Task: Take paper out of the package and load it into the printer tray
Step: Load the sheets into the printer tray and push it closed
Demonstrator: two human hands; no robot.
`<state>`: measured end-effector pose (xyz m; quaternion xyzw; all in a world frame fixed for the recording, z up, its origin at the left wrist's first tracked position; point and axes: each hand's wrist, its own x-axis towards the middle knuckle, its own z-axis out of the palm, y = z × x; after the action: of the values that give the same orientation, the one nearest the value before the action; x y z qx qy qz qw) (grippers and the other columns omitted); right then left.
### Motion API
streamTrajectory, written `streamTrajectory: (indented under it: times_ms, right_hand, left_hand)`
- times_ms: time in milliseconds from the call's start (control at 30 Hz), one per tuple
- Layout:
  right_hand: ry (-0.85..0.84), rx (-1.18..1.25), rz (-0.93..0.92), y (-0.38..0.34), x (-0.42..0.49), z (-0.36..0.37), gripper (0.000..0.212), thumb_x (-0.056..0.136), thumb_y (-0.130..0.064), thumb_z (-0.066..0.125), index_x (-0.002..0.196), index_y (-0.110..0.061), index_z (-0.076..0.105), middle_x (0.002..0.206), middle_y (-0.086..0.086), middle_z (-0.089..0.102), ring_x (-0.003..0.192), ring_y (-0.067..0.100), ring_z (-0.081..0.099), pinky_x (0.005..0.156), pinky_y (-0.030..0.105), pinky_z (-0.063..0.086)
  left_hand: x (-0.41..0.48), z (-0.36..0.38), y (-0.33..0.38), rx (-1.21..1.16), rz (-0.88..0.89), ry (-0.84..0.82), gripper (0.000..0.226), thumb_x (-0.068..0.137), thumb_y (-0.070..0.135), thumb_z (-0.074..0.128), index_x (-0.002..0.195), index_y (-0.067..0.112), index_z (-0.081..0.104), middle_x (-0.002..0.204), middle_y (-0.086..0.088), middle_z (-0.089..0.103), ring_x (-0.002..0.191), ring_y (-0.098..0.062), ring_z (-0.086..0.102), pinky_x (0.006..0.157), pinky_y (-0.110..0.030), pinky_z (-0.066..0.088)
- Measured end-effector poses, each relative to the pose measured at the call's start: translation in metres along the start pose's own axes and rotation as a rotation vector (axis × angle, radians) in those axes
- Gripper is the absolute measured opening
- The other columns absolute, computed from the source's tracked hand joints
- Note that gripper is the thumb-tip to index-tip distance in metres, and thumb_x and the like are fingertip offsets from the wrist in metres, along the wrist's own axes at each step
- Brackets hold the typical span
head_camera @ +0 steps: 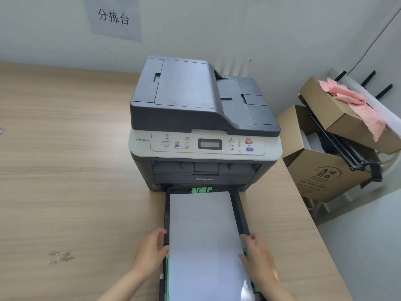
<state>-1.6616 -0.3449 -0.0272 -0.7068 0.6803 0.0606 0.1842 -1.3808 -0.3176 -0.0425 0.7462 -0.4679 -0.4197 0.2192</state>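
A grey and black printer (201, 118) stands on the wooden table. Its black paper tray (239, 205) is pulled out toward me. A stack of white paper (204, 235) lies flat inside the tray, its far edge near a green guide (201, 190). My left hand (152, 250) rests against the left edge of the paper and the tray's left wall. On the opposite side, my right hand (259, 257) presses the paper's right edge. No paper package is in view.
The wooden table (65, 170) stretches wide to the left, with a stain (61, 257) near the front. Open cardboard boxes (325, 170) with a pink cloth (355, 105) sit off the table's right edge. A paper sign (114, 17) hangs on the wall.
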Motion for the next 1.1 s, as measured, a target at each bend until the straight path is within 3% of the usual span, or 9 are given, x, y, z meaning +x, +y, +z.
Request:
streamTrajectory:
  times_ms: [133, 267, 367, 500, 600, 733, 867, 967, 1100]
  right_hand:
    - [0.009, 0.295, 0.234, 0.014, -0.002, 0.002, 0.052, 0.092, -0.022, 0.054, 0.139, -0.013, 0.034, 0.131, 0.009, 0.047, 0.117, 0.022, 0.05, 0.098, 0.029, 0.042]
    - [-0.052, 0.522, 0.365, 0.018, -0.006, 0.01, 0.034, 0.092, -0.013, 0.053, 0.125, -0.007, 0.056, 0.123, 0.013, 0.064, 0.107, 0.024, 0.062, 0.088, 0.024, 0.043]
    - [0.002, 0.557, 0.373, 0.02, -0.006, 0.015, 0.033, 0.09, -0.006, 0.054, 0.123, -0.006, 0.059, 0.122, 0.014, 0.065, 0.11, 0.025, 0.063, 0.084, 0.019, 0.039]
    - [0.038, 0.49, 0.31, 0.023, -0.006, 0.018, 0.033, 0.088, -0.003, 0.054, 0.119, -0.011, 0.063, 0.11, 0.014, 0.072, 0.107, 0.03, 0.065, 0.071, 0.012, 0.034]
    - [0.063, 0.499, 0.277, 0.026, -0.003, 0.017, 0.033, 0.087, -0.001, 0.056, 0.116, -0.013, 0.065, 0.098, 0.016, 0.074, 0.095, 0.034, 0.068, 0.062, 0.013, 0.033]
    - [0.07, 0.518, 0.224, 0.026, 0.005, 0.011, 0.03, 0.088, 0.002, 0.052, 0.113, -0.006, 0.066, 0.087, 0.019, 0.074, 0.081, 0.027, 0.068, 0.058, 0.009, 0.037]
    - [0.087, 0.511, 0.144, 0.019, 0.019, 0.005, 0.019, 0.089, 0.004, 0.051, 0.093, -0.005, 0.067, 0.057, -0.006, 0.057, 0.052, 0.011, 0.049, 0.051, 0.013, 0.033]
    - [0.071, 0.532, 0.132, 0.013, 0.035, -0.002, 0.022, 0.09, 0.004, 0.046, 0.093, -0.004, 0.066, 0.071, 0.008, 0.066, 0.065, 0.021, 0.059, 0.058, 0.02, 0.038]
    - [0.033, 0.596, 0.152, 0.007, 0.06, -0.012, 0.023, 0.093, 0.0, 0.044, 0.103, 0.001, 0.064, 0.087, 0.015, 0.068, 0.077, 0.023, 0.059, 0.061, 0.023, 0.04]
  left_hand:
    - [-0.007, 0.003, -0.019, -0.028, -0.109, -0.114, 0.052, 0.084, 0.02, 0.064, 0.131, 0.012, 0.044, 0.116, -0.009, 0.061, 0.093, -0.017, 0.055, 0.082, -0.025, 0.041]
    - [-0.003, 0.015, -0.023, -0.126, -0.113, -0.163, 0.049, 0.085, 0.006, 0.059, 0.133, 0.006, 0.047, 0.117, -0.013, 0.065, 0.103, -0.023, 0.062, 0.094, -0.03, 0.045]
    - [-0.001, 0.018, -0.019, -0.132, -0.167, -0.065, 0.049, 0.084, -0.003, 0.054, 0.132, 0.008, 0.049, 0.119, -0.018, 0.065, 0.1, -0.023, 0.062, 0.095, -0.027, 0.043]
    - [-0.007, 0.021, -0.01, -0.114, -0.145, 0.013, 0.046, 0.082, -0.002, 0.054, 0.126, 0.011, 0.057, 0.109, -0.011, 0.069, 0.094, -0.022, 0.062, 0.079, -0.018, 0.037]
    - [-0.008, 0.019, -0.001, -0.105, -0.134, 0.068, 0.044, 0.082, 0.005, 0.054, 0.123, 0.019, 0.06, 0.094, -0.001, 0.068, 0.073, -0.019, 0.06, 0.071, -0.024, 0.044]
    - [-0.005, 0.015, 0.008, -0.104, -0.132, 0.108, 0.042, 0.083, 0.008, 0.054, 0.121, 0.023, 0.061, 0.097, -0.002, 0.068, 0.064, -0.025, 0.061, 0.064, -0.036, 0.054]
    - [0.007, 0.012, 0.013, -0.099, -0.127, 0.127, 0.04, 0.083, 0.005, 0.054, 0.119, 0.019, 0.062, 0.096, -0.006, 0.069, 0.069, -0.03, 0.063, 0.065, -0.036, 0.053]
    - [0.024, 0.009, 0.016, -0.076, -0.128, 0.112, 0.042, 0.085, 0.005, 0.053, 0.125, 0.014, 0.058, 0.113, -0.013, 0.069, 0.101, -0.029, 0.065, 0.078, -0.03, 0.048]
    - [0.047, 0.004, 0.025, -0.075, -0.087, 0.12, 0.042, 0.086, -0.001, 0.047, 0.124, 0.012, 0.059, 0.09, -0.011, 0.069, 0.082, -0.02, 0.058, 0.074, -0.026, 0.045]
